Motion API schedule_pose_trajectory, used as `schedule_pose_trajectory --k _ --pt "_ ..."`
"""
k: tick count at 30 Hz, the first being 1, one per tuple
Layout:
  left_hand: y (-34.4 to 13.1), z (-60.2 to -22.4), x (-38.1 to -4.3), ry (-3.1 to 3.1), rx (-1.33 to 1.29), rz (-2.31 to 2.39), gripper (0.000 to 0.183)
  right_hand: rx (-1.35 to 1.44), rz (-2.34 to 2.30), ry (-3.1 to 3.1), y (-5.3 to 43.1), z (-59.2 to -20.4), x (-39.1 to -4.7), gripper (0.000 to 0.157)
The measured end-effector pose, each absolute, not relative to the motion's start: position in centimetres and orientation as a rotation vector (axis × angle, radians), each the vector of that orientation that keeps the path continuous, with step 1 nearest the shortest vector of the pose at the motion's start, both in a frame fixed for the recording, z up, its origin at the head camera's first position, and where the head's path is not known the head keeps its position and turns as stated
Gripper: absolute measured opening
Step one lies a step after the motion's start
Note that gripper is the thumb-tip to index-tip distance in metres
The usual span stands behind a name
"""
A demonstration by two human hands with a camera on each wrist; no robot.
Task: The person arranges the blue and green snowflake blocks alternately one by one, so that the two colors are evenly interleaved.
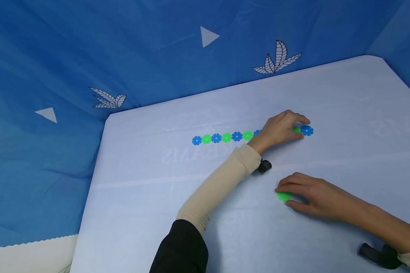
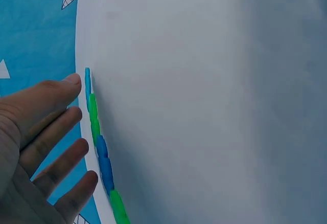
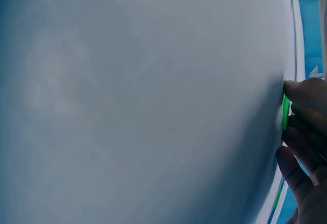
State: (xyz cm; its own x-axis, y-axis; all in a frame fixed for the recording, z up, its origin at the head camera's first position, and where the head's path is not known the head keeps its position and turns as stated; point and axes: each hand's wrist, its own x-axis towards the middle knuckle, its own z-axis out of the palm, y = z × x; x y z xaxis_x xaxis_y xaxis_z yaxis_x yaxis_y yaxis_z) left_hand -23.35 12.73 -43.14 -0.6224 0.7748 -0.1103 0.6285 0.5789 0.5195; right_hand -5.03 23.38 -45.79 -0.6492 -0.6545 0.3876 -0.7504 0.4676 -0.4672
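A row of alternating blue and green notched discs, with a blue disc [image 1: 196, 140] at its left end, lies across the white table. My left hand [image 1: 281, 128] reaches over the row's right part and hides some discs. Its thumb and fingers are spread around the blue disc [image 1: 306, 130] at the right end, not pinching it; in the left wrist view the fingers [image 2: 59, 155] look loose beside the row. Nearer the front, my right hand [image 1: 316, 195] pinches a single green disc [image 1: 283, 196] by its edges. That disc [image 3: 285, 112] appears edge-on in the right wrist view.
The white tabletop [image 1: 133, 212] carries faint lettering. Behind it and at the left hangs a blue curtain [image 1: 150, 49] with leaf and triangle prints. Black wrist devices [image 1: 264, 167] stick out under both forearms.
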Motion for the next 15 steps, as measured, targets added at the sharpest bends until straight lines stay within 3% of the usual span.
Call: schedule_pose_trajectory --k 4,15 --pt "13.17 -43.18 -23.35 2.485 1.140 0.605 0.045 1.272 0.920 -2.515 23.31 -45.80 -5.10 0.026" --pt "13.79 -43.13 -23.24 2.511 1.107 0.489 0.045 1.358 0.817 -2.523 23.39 -45.18 -5.08 0.036"
